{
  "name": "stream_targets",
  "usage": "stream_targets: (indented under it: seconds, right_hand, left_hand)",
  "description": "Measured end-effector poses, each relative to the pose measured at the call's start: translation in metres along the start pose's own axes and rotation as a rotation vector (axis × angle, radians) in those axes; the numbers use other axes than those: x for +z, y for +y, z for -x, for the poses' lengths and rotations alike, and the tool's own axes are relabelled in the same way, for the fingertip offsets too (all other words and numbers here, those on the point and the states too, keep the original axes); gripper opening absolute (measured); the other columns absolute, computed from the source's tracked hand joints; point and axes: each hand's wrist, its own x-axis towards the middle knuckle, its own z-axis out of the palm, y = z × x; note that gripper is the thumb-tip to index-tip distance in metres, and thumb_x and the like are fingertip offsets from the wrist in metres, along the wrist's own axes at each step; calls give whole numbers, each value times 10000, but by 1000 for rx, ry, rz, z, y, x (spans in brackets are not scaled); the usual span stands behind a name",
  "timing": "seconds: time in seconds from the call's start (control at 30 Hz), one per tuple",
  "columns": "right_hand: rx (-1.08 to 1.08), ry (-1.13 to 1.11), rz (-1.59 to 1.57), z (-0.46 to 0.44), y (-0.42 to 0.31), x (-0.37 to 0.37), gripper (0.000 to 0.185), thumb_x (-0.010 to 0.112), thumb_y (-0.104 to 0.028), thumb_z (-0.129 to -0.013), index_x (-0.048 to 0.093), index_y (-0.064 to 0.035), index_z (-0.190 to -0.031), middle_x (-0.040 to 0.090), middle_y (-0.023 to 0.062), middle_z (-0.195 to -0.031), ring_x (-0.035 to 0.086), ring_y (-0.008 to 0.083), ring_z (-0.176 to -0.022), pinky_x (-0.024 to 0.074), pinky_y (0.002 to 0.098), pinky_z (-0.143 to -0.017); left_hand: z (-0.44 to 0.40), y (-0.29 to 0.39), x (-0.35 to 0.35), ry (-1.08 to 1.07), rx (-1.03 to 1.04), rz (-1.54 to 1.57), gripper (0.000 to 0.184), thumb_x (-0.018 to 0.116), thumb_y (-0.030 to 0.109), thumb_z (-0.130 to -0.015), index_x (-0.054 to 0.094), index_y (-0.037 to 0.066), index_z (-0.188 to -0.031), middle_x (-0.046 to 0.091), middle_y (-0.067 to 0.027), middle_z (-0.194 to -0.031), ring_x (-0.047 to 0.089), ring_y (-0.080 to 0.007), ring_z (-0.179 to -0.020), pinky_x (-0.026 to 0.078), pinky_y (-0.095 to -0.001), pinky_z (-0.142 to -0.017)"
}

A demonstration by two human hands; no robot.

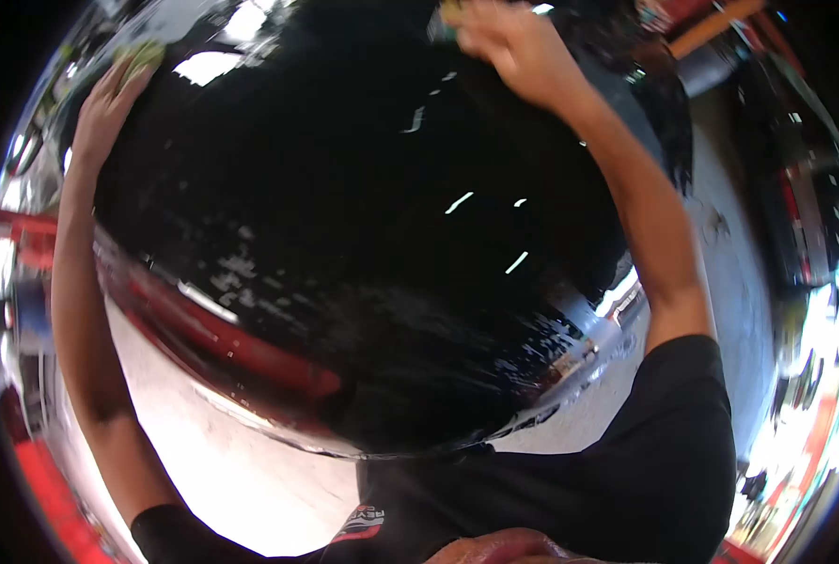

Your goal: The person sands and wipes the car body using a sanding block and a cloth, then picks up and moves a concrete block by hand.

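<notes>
A glossy black car panel [344, 188] curves across the middle of the view, dotted with water drops and bright reflections. At its far left edge, my left hand [104, 113] presses a yellow-green cloth [142, 58] against the surface, fingers bent over it. My right hand [518, 47] is up at the far right of the panel, slightly blurred. Under its fingertips shows a small bit of yellowish cloth [452, 12], most of it hidden or cut off by the top edge. Both arms reach out wide over the panel.
Pale floor [212, 451] shows below the panel's near edge, close to my body. A grey floor strip [729, 244] runs along the right, with another dark vehicle [805, 188] beyond it. Red structures [29, 235] stand at the left.
</notes>
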Motion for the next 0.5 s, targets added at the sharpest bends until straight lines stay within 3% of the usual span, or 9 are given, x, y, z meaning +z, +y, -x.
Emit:
stream_targets:
  seconds: [0.03,0.13,0.2,0.27,0.33,0.37,0.4,0.43,0.5]
  right_hand:
    - [-88,125,-29,53,-14,-18,301,681,-201,-944,739,-101,-1223,694,148,-1282,650,349,-1076,487,423,-977]
    - [91,0,-57,170,-36,-70,339,699,-103,-905,766,-155,-1233,656,93,-1400,616,306,-1168,439,409,-1089]
    - [82,2,-48,179,-35,-70,345,698,-104,-910,751,-134,-1250,659,99,-1393,616,319,-1145,455,414,-1050]
    - [51,53,35,129,0,-49,331,668,-167,-951,730,-125,-1273,669,120,-1367,634,318,-1120,470,418,-995]
    - [-39,168,154,53,55,-13,340,572,-249,-1025,709,-124,-1310,712,129,-1280,676,314,-1120,511,441,-953]
    - [181,59,101,13,73,4,333,602,-345,-989,740,-185,-1247,728,104,-1228,698,338,-999,542,469,-886]
    - [-25,168,201,-12,69,2,252,671,-183,-904,767,-33,-1082,745,186,-1083,714,370,-997,564,423,-887]
    - [473,73,186,-31,59,17,353,626,-403,-942,743,-262,-1243,739,89,-1199,711,327,-1017,568,455,-910]
    - [598,84,176,-41,49,22,345,622,-400,-919,747,-319,-1230,726,33,-1263,674,327,-1178,546,486,-986]
  left_hand:
    - [-2,3,-1,-8,0,-11,663,595,527,-992,560,84,-1484,532,-184,-1527,482,-339,-1428,355,-387,-1184]
    - [-9,8,-6,-10,-46,-52,673,599,534,-987,561,82,-1484,531,-204,-1521,485,-334,-1427,350,-387,-1186]
    - [-4,11,2,-9,-46,-72,663,597,524,-994,559,81,-1485,531,-209,-1520,488,-329,-1425,350,-388,-1186]
    - [-6,-8,7,12,-12,-87,635,594,497,-1009,554,82,-1488,531,-210,-1518,490,-324,-1423,350,-387,-1184]
    - [-12,-53,15,-89,183,-111,607,584,440,-1034,540,38,-1486,531,-213,-1515,489,-323,-1422,346,-384,-1185]
    - [-12,-54,16,-80,134,-11,605,578,420,-1042,529,10,-1484,528,-216,-1517,482,-320,-1428,339,-381,-1188]
    - [-11,-44,16,-72,92,85,604,573,400,-1049,517,-18,-1482,525,-218,-1519,475,-317,-1435,333,-378,-1191]
    - [-11,-26,12,-62,75,68,618,570,405,-1050,509,-36,-1480,523,-219,-1522,468,-314,-1441,325,-372,-1195]
    - [-7,-22,8,-55,58,32,633,559,415,-1054,500,-46,-1484,515,-220,-1530,455,-315,-1451,316,-368,-1199]
